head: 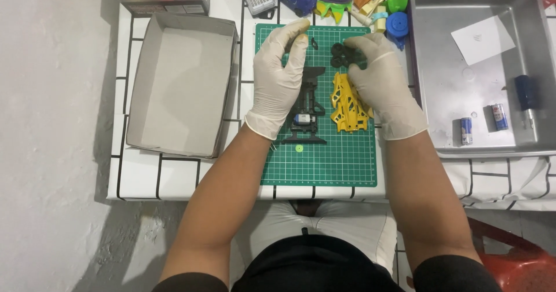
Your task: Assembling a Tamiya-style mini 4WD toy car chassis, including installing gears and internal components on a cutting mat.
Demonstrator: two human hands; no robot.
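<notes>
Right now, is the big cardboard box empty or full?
Empty. The open cardboard box shows only its bare grey bottom; nothing lies inside it, and no lid covers it.

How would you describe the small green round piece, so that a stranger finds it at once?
Start at the green cutting mat in the middle of the table. Just below the black toy car chassis, between the two gloved wrists, lies the small round green piece. It is brighter than the mat and lies alone, touching nothing.
</notes>
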